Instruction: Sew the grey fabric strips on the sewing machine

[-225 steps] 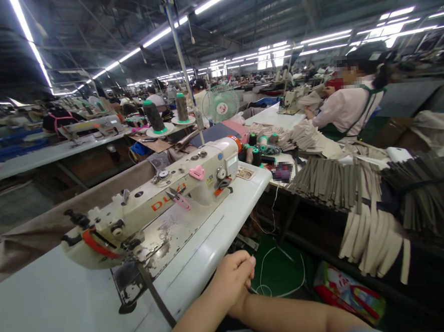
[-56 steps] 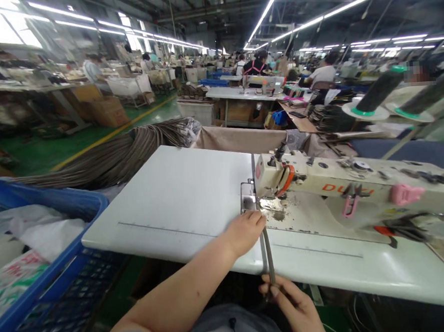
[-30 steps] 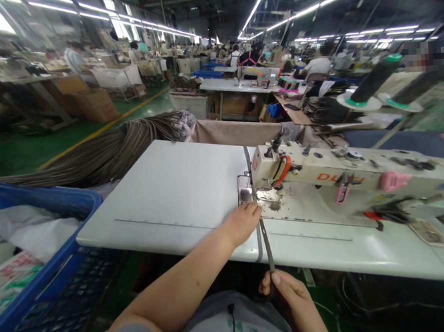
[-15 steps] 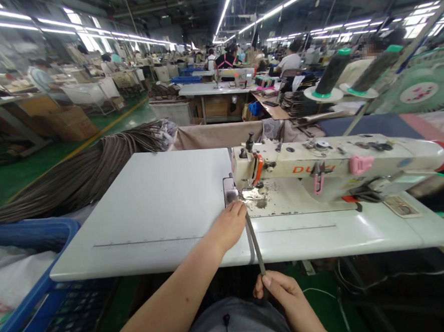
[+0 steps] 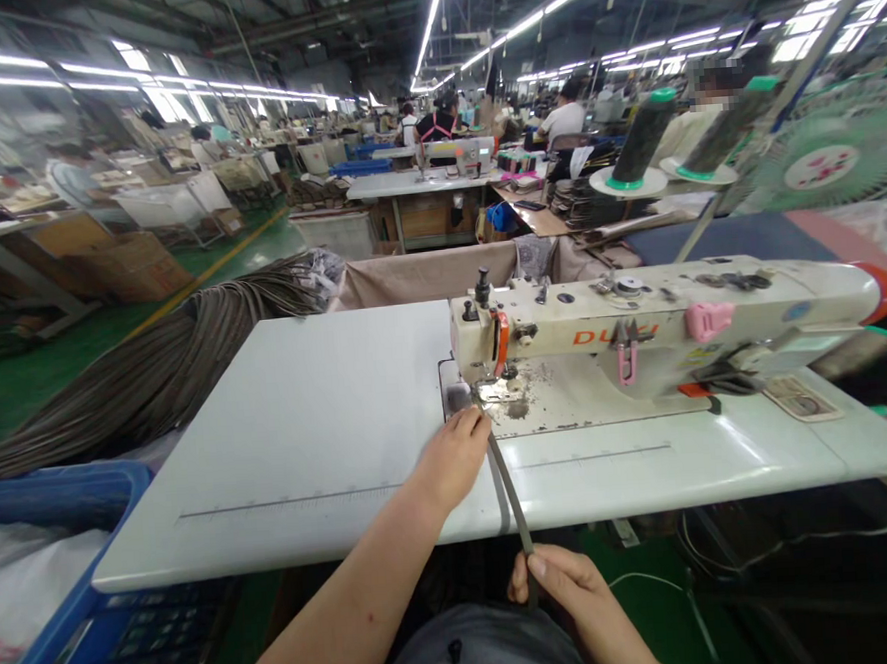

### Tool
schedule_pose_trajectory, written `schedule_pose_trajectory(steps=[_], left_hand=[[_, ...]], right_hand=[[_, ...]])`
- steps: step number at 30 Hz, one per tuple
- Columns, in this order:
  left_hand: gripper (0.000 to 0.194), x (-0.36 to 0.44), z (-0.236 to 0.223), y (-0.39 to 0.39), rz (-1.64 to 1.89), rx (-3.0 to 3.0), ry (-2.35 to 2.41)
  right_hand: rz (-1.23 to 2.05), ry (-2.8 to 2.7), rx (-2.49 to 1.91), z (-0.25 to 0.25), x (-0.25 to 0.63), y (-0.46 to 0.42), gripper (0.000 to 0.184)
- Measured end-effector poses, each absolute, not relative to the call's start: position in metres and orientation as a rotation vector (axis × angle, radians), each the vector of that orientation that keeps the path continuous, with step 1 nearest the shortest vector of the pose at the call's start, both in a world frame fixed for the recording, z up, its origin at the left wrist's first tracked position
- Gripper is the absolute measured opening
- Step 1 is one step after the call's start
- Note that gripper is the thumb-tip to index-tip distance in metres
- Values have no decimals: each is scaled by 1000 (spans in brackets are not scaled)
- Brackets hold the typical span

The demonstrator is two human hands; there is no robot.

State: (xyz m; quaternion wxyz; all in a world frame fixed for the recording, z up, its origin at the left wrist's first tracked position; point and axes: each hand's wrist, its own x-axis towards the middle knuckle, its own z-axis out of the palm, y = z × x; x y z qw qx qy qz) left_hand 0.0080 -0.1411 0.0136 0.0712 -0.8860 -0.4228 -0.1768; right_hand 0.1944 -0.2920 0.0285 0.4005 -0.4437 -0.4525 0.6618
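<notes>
A narrow grey-brown strap point(image 5: 509, 488) runs from the needle area of a white sewing machine point(image 5: 638, 310) down over the table's front edge. Close in front of the presser foot, my left hand point(image 5: 458, 456) has its fingers closed on the strap's far end. My right hand point(image 5: 560, 580) pinches the same strap between thumb and fingers, just below the table edge near my body. Between the two hands the strap looks taut. The left fingers hide its end at the needle.
The white sewing table point(image 5: 328, 409) carries a printed ruler line. At left lie a thick bundle of long brown straps point(image 5: 137, 361) and a blue crate point(image 5: 114, 482) with white bags. Thread cones point(image 5: 646, 139) and a green fan point(image 5: 824, 163) stand at right. Other people sit further back.
The camera view has shifted slightly, moving the background up and left. Both hands keep their grip on the strap, in nearly the same places.
</notes>
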Motion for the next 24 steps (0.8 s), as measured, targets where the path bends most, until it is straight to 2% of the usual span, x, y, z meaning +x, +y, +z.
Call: schedule_pose_trajectory(steps=[7,12,18,24], left_hand=[[21,8,14,-142,-547,-2633,-1258],[24,8,12,-142,-518,-2646,-1255],[23,8,11,-142,-503,-2675,-1286],[22,8,13,-141,-500,-2668,-1268]], right_hand=[[1613,-1211,-1074,25,194,-292,44],[1550,-1299,-1106,29,194,-284,35],[1807,-898,-1036,26,191,-286,37],[1770,-977,-1048,16,188,-286,35]])
